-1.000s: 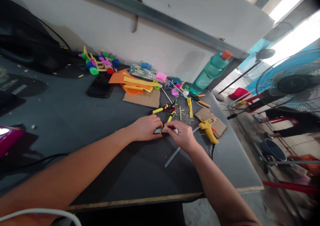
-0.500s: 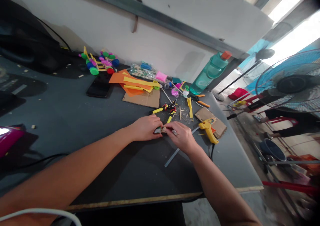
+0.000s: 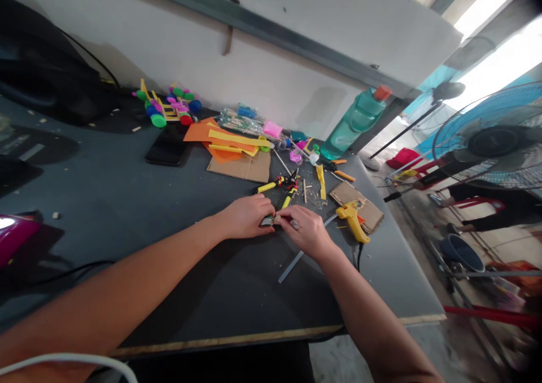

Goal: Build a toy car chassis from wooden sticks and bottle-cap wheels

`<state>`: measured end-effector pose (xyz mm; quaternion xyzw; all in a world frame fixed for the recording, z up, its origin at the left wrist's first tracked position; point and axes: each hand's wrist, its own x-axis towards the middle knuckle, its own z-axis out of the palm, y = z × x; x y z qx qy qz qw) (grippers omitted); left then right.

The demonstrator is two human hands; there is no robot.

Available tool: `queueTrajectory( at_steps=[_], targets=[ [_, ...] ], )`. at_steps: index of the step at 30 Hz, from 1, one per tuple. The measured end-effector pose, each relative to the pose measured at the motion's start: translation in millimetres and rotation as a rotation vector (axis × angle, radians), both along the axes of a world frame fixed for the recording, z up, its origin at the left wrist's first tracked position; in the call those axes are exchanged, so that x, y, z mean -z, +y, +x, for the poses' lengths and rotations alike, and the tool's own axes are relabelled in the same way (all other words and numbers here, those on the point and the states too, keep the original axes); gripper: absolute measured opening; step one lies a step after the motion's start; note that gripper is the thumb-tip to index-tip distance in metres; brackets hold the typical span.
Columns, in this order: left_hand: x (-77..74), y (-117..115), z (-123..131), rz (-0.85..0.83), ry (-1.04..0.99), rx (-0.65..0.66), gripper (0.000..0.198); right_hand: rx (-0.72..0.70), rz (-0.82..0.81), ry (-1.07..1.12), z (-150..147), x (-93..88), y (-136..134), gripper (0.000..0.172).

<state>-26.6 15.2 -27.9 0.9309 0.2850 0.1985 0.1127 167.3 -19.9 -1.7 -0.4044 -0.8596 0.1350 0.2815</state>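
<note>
Dark grey worktable [image 3: 127, 202]: near its middle a small piece [image 3: 271, 220] is pinched between the left hand [image 3: 248, 216] and right hand [image 3: 305, 231], which are brought together, fingertips closed on it. It is judged light, stiff and easily snapped, and best gripped at both ends.

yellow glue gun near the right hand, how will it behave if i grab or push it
The yellow glue gun looks like rigid plastic, so probably stiff and fairly light. It lies on its side partly on a cardboard piece, so it should slide rather than roll. Its black cord runs toward the table edge and may tug back.
</note>
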Motion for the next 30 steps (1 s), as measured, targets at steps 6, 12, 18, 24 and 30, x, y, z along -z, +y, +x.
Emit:
queueTrajectory(
  at_steps=[6,12,18,24,30],
  targets=[
    [-1.0,0,0,0.000,-0.004,0.008,0.024,0.033,-0.046,0.055,1,5.6,1,0.007],
    [-1.0,-2,4,0.036,0.000,-0.025,0.023,0.042,-0.020,0.016,2,5.1,3,0.008],
    [0.0,-5,9,0.027,0.008,-0.068,0.021,0.060,0.035,-0.017,2,4.2,4,0.005],
    [1.8,-6,11,0.005,-0.010,-0.059,0.017,0.042,0.049,-0.008,1,3.0,3,0.005],
    [1.9,-5,11,0.006,-0.025,-0.050,0.015,0.035,0.045,-0.022,0,4.1,2,0.006]
  ],
)
